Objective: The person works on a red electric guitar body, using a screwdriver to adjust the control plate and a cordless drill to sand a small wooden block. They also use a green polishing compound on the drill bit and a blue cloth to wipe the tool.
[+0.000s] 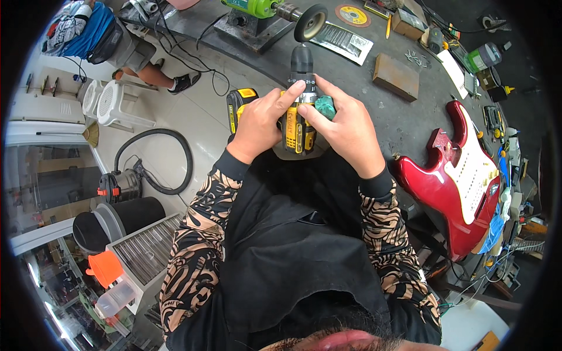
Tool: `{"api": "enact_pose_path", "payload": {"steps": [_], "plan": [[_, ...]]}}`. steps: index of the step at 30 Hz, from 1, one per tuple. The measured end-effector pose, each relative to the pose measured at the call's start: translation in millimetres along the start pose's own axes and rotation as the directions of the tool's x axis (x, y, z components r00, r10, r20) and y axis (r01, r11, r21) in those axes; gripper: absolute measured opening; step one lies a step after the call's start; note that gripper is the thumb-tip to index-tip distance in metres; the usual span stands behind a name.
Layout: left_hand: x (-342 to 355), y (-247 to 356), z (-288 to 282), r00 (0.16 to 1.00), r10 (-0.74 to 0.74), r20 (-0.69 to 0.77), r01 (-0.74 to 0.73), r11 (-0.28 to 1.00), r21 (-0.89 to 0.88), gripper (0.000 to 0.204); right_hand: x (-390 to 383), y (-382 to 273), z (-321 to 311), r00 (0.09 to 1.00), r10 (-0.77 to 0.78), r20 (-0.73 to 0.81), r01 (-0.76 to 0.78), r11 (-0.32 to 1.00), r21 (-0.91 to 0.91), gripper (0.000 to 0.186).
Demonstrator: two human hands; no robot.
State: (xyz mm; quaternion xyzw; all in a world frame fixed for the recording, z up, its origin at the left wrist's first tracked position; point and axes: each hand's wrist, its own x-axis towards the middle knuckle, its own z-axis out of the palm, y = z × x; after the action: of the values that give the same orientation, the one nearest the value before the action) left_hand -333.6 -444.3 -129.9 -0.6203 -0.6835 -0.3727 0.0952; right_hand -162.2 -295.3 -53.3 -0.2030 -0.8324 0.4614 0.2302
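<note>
A yellow and black cordless drill (pixel 298 117) is held upright in front of my chest, its black chuck pointing away toward the workbench. My left hand (pixel 260 123) wraps the drill's left side, with the index finger lying along the collar behind the chuck. My right hand (pixel 345 126) grips the right side, thumb on the yellow body, and a small teal object (pixel 325 107) sits pressed between its fingers and the drill. The yellow and black battery pack (pixel 239 106) sticks out to the left beyond my left hand.
A red electric guitar body (pixel 462 169) with a white pickguard lies on the dark workbench (pixel 404 123) at right. A green bench grinder (pixel 275 14), a wooden block (pixel 397 76) and small tools sit farther back. A vacuum with hose (pixel 137 175) stands on the floor left; another person's legs (pixel 146 64) show at top left.
</note>
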Motion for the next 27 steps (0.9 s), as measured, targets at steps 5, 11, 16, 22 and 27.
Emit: {"api": "enact_pose_path", "payload": {"steps": [5, 11, 16, 22, 27], "plan": [[1, 1, -2, 1.0, -0.002, 0.011, 0.002, 1.0, 0.001, 0.112, 0, -2, -1, 1.0, 0.018, 0.009, -0.018, 1.0, 0.005, 0.072], [2, 1, -3, 1.0, 0.0, 0.02, 0.0, 1.0, 0.011, 0.11, -1, -2, 0, 1.0, 0.015, -0.005, -0.015, 1.0, -0.009, 0.071], [7, 2, -9, 0.998, 0.008, 0.055, -0.01, 0.999, 0.031, 0.109, -1, 0, 0, 1.0, 0.011, -0.016, -0.011, 1.0, -0.019, 0.071], [6, 0, -11, 0.997, 0.006, 0.078, -0.009, 0.999, 0.044, 0.108, -2, -2, 0, 1.0, 0.022, -0.013, -0.023, 1.0, -0.016, 0.07], [8, 1, -10, 0.998, 0.005, 0.069, -0.006, 1.0, 0.015, 0.108, -2, 0, 0, 0.999, 0.033, -0.013, -0.033, 0.999, -0.002, 0.069]]}}
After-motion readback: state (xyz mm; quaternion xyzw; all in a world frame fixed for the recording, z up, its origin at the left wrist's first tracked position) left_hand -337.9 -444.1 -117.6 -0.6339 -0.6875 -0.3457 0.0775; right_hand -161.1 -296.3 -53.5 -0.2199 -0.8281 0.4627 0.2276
